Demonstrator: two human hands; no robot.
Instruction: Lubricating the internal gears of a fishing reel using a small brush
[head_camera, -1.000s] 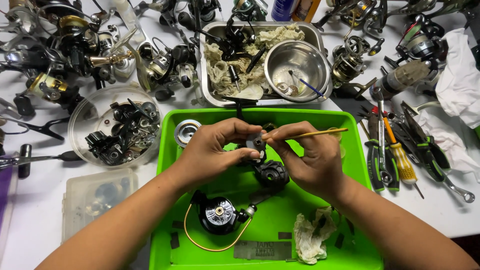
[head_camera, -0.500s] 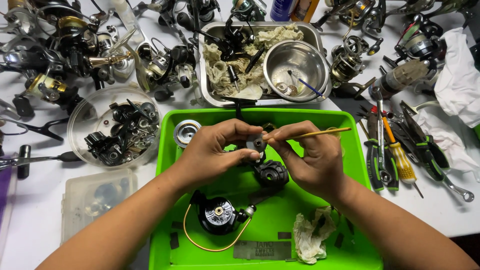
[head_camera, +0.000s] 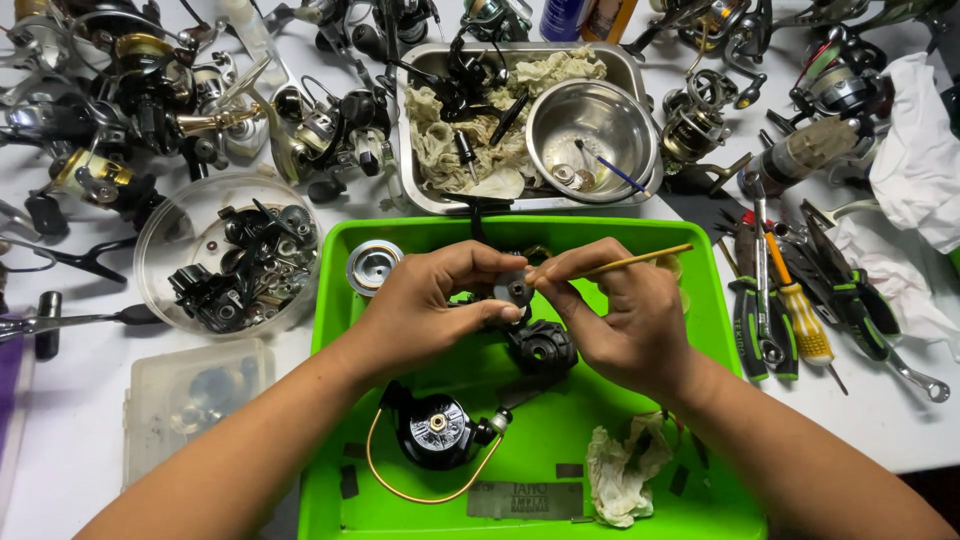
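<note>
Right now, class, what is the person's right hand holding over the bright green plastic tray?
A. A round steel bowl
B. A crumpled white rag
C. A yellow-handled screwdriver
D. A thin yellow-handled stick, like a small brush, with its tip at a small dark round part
D: the right hand grips a thin yellow-handled stick whose tip meets the small dark round part pinched in the left hand, above the bright green plastic tray.

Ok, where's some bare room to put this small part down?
Bare tray floor lies between the black reel body and the crumpled rag. White table is free between the clear parts bowl and plastic box. The reels and tools are crowded.
</note>
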